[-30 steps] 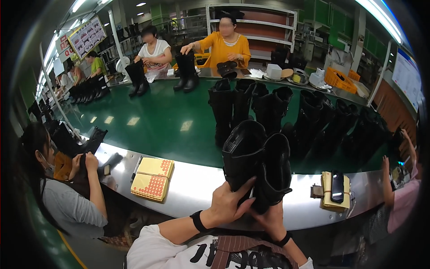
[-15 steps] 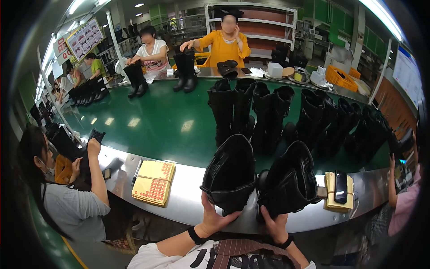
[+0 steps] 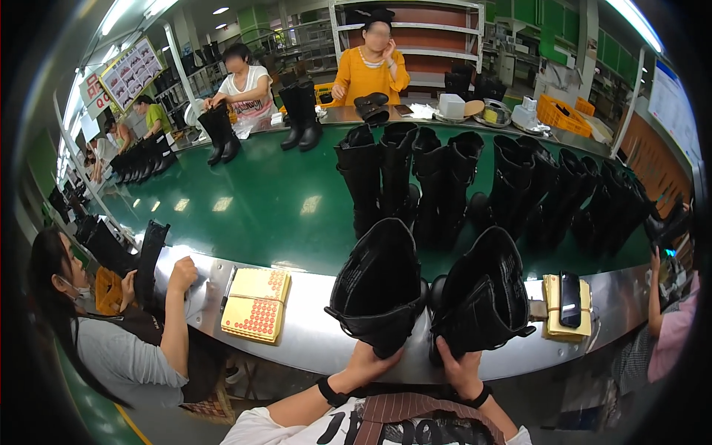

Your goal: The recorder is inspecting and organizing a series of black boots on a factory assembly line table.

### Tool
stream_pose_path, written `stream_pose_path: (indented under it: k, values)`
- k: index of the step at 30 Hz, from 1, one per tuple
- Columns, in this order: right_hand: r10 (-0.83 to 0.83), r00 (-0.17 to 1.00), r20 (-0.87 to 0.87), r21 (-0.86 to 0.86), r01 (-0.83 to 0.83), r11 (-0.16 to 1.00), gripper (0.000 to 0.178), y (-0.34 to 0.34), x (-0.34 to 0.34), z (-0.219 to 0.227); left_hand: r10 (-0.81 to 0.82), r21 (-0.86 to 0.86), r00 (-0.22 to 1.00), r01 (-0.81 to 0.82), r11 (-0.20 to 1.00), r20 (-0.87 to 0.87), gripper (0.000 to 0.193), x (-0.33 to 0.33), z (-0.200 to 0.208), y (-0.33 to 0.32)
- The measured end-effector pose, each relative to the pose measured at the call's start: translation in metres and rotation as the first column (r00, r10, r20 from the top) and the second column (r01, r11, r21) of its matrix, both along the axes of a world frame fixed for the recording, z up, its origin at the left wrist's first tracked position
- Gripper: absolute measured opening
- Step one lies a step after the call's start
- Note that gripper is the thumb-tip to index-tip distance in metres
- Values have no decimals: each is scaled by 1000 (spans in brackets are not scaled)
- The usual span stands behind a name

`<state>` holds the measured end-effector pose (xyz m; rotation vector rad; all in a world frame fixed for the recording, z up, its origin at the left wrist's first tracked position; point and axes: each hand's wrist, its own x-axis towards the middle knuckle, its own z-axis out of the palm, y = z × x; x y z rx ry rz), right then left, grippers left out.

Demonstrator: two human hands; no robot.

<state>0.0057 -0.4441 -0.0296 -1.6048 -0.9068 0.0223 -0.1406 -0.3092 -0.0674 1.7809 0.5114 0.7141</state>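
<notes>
Two tall black boots stand upright at the metal edge in front of me, their open tops facing me. My left hand grips the back of the left boot low on its shaft; the fingers go out of sight. Around the rear of the right boot is my right hand, its thumb on the leather and its other fingers partly hidden. The two boots are side by side, with a narrow gap between their shafts near my hands.
Several more black boots stand beyond mine on the green belt. Banded yellow sticker sheets lie left; a phone rests on another yellow stack at right. Co-workers sit left, right and opposite; a boot pair stands across.
My left hand has slid lower and rightward on its boot. The co-worker in yellow has drawn a hand back from the far boots. At left, a co-worker's hand has come off a boot top.
</notes>
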Motion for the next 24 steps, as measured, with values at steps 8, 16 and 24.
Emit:
stream_pose_path:
  k: [8, 16, 24]
  values:
    - [-80, 997, 21, 91, 78, 993, 34, 1, 17, -10, 61, -10, 996, -61, 998, -58, 52, 1, -1, 15]
    - [-76, 978, -196, 119, 100, 988, 16, -37, 62, -30, -6, -217, 999, -1, 976, -32, 47, 2, -10, 25]
    - [-110, 972, -209, -126, 85, 988, 46, -45, 63, -37, -43, -265, 996, 19, 964, -84, 41, 3, -10, 27]
